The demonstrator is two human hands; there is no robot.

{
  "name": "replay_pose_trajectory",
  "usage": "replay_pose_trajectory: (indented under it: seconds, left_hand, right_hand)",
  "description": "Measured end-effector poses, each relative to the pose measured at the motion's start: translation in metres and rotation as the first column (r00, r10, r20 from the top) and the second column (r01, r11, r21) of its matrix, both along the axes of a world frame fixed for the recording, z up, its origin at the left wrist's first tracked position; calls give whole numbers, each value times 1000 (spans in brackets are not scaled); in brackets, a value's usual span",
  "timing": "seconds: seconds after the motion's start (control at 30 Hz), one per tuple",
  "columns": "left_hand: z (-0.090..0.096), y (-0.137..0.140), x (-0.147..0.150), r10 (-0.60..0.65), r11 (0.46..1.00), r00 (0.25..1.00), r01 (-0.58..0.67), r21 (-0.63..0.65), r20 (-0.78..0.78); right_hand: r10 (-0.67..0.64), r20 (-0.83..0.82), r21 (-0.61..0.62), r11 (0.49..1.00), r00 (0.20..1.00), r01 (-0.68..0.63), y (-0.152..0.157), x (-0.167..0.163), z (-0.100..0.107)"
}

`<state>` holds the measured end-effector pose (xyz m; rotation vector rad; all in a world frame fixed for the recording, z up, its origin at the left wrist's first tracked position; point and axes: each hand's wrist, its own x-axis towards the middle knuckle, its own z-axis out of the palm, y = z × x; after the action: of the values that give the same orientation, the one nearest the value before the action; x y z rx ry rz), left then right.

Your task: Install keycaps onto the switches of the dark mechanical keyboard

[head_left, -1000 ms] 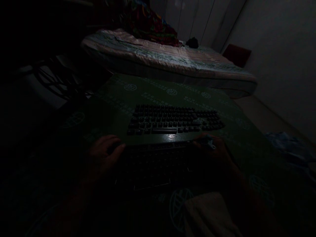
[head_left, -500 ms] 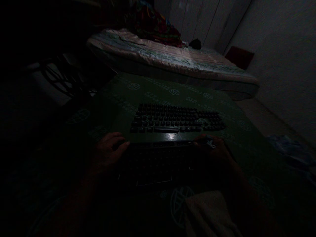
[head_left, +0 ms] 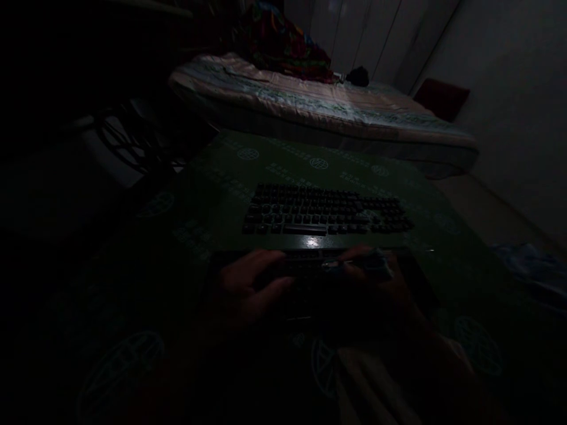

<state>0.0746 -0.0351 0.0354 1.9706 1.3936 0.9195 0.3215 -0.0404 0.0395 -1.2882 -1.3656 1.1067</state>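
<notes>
Head view shows the keyboard base (head_left: 305,270) — long, black, deep in shadow.

one pair of hands, bare, of one person. left hand (head_left: 252,280): long fingers with rounded ends; thumb sturdy, blunt-tipped, set in a clear wedge from the forefinger; back of the hand broad and gently domed; nails and creases were too dark to read. right hand (head_left: 392,280): of similar build, knuckles softly rounded, its underside lost in shadow. right forearm (head_left: 436,339): bare where it showed, tapering to the wrist, on the side toward the right edge of the table (head_left: 447,283). left forearm: a dim outline only. sleeves, if any, could not be made out in the gloom.
</notes>
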Motion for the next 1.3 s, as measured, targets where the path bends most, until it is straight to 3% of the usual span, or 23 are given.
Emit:
replay_pose_trajectory:
  seconds: [0.1, 0.3, 0.57, 0.77, 0.93, 1.13, 1.3]
  left_hand:
    - [3, -13, 19, -118, 969, 983, 144, -201, 138]
    - [2, -17, 24, -121, 929, 962, 196, -314, 244]
    - [5, -17, 20, -147, 932, 956, 220, -287, 255]
    - [6, -17, 20, -220, 938, 963, 252, -237, 153]
    - [5, -19, 21, -253, 950, 965, 262, -169, 75]
    - [1, -17, 20, -283, 953, 958, 286, -104, 41]
    - [-1, -18, 23, -253, 954, 964, 262, -146, 77]
  right_hand:
    - [116, -51, -13, 993, 992, -117, -10, -14, -1]
    - [236, -132, -58, 968, 963, -245, -17, -28, -3]
    - [220, -267, -63, 967, 938, -245, -17, -28, -11]
    - [221, -341, -31, 969, 914, -246, -13, -26, -17]
    - [220, -256, -46, 970, 941, -239, -10, -26, -17]
    - [194, -283, -25, 978, 939, -209, -11, -29, -16]
    - [172, -318, -3, 983, 932, -182, -11, -30, -14]
